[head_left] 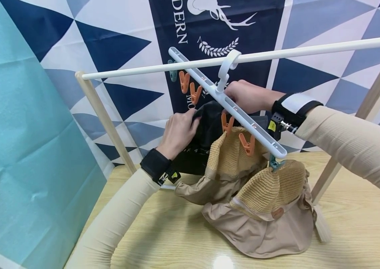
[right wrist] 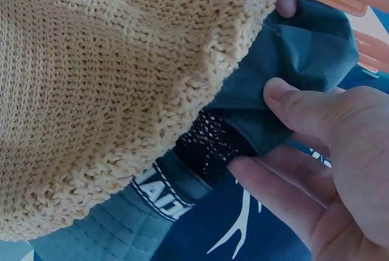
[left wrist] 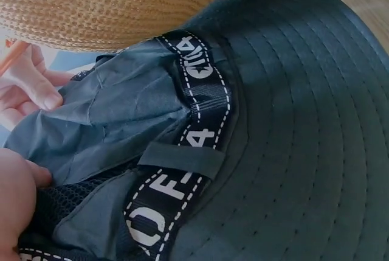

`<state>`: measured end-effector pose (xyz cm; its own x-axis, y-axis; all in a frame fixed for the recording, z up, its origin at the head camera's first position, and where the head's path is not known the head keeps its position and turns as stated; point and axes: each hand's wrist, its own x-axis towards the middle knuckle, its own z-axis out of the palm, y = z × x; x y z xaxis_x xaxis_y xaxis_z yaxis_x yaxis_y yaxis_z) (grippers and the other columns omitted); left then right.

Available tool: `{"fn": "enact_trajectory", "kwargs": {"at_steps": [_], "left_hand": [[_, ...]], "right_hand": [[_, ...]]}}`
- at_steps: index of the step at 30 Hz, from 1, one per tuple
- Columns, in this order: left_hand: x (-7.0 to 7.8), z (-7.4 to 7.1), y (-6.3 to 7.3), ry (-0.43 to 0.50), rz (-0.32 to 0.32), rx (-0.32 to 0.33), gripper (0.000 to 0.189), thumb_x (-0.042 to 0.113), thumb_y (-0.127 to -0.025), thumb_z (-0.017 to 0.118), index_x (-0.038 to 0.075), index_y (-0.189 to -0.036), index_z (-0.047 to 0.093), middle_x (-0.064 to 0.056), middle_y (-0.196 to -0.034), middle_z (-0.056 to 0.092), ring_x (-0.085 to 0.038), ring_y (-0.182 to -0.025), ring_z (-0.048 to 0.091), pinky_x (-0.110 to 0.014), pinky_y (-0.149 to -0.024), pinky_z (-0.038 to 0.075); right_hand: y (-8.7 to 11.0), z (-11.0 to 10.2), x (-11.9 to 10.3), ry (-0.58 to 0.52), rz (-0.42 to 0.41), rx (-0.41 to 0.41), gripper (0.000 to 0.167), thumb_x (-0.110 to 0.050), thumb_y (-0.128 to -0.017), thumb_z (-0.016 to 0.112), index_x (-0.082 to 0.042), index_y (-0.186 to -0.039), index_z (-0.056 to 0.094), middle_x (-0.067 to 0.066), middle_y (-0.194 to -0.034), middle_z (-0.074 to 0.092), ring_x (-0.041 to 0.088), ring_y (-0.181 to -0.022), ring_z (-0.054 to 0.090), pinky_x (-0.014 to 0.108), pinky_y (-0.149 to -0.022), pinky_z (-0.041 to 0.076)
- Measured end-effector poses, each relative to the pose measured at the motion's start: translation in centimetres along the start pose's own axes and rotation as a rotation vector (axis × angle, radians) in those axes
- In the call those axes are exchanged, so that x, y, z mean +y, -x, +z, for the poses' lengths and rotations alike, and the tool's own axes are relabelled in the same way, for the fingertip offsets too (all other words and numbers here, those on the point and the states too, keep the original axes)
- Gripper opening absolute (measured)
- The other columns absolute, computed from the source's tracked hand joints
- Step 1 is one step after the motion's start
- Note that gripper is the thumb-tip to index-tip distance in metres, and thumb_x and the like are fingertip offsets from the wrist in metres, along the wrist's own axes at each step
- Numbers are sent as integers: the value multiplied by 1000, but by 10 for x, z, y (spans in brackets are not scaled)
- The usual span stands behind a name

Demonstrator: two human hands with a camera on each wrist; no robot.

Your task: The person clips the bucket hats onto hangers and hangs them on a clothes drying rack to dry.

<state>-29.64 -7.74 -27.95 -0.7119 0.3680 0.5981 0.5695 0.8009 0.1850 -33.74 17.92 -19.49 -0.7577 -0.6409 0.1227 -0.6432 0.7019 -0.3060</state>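
A dark brimmed hat (left wrist: 292, 115) with a lettered band and a mesh panel hangs between my hands behind the clip hanger (head_left: 220, 98). My left hand (head_left: 180, 130) grips the near-left side of its crown. On the far side my right hand (head_left: 247, 96) pinches the crown; in the right wrist view its thumb (right wrist: 298, 103) presses on the cloth. Close by hangs a straw hat (head_left: 233, 149) with a beige brim, held by an orange clip (head_left: 226, 123). Another straw hat (head_left: 260, 192) hangs from a teal clip (head_left: 275, 163) at the hanger's near end.
The hanger hooks over a white rod (head_left: 136, 71) on wooden posts (head_left: 105, 119). Two orange clips (head_left: 184, 82) and a teal clip (head_left: 173, 71) dangle at its far end, holding nothing. Below is a wooden tabletop (head_left: 163, 231); patterned cloth (head_left: 116, 22) hangs behind, a teal panel (head_left: 25, 149) left.
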Motion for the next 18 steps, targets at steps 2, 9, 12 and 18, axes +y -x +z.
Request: {"fn": "enact_trajectory", "kwargs": {"at_steps": [2, 9, 12, 18], "left_hand": [[-1, 0, 1, 6, -1, -2, 22, 19, -116, 60, 2, -115, 74, -14, -80, 69, -35, -75, 72, -42, -67, 48], [-13, 2, 9, 25, -36, 28, 21, 18, -115, 62, 1, -117, 75, -18, -83, 73, -37, -75, 73, -44, -70, 51], [-19, 1, 14, 19, -36, 52, 21, 17, -115, 63, 1, -115, 76, -19, -83, 75, -37, -75, 74, -45, -69, 53], [-27, -3, 21, 13, -41, 86, 21, 16, -114, 64, 0, -117, 78, -21, -90, 80, -38, -79, 78, -48, -70, 57]], "right_hand": [[-1, -2, -1, 7, 10, -30, 23, -4, -106, 75, 2, -128, 79, 17, -113, 80, 23, -91, 70, 40, -89, 62], [-5, -11, 0, -109, 50, -114, 41, -27, -109, 76, -6, -144, 72, 14, -132, 82, 23, -110, 77, 43, -100, 60], [-4, -19, 5, -184, 66, -81, 46, -20, -109, 73, -4, -152, 65, 20, -142, 78, 29, -124, 80, 44, -107, 62], [-2, -27, 16, -317, 86, -8, 58, -15, -108, 73, -6, -162, 57, 22, -156, 70, 28, -143, 73, 20, -104, 61]]}}
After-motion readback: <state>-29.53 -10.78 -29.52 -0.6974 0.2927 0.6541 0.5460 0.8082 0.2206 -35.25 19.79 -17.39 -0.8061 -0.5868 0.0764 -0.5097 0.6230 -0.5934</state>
